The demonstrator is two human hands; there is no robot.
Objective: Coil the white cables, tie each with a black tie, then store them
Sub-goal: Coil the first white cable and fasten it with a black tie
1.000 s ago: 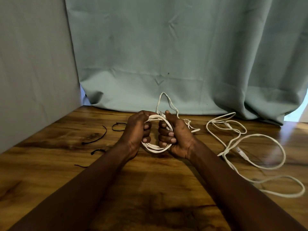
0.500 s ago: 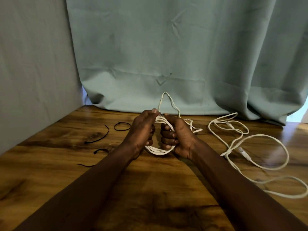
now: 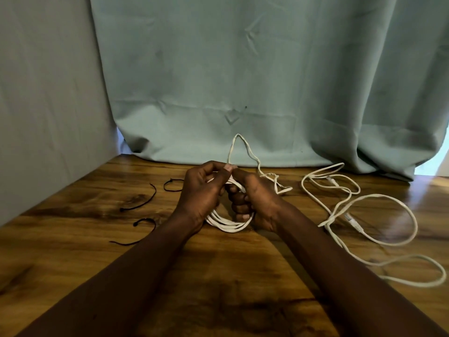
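Left hand [image 3: 199, 193] had crept up since a second earlier, so its fingertips now met the thumb of the right hand [image 3: 252, 203] at the top of the coil [image 3: 228, 226]. Both were curled round the white strands just above the table [image 3: 218, 276]. The leftover tail [image 3: 239, 142] stood up on the far side and dropped off to the right, so I'd guess the right hand was handier for feeding it in. Black ties [image 3: 143, 205] lay off to the left, closer to the left hand. A second cable [image 3: 379, 210] sprawled at the right. Couldn't spot any box for storing.
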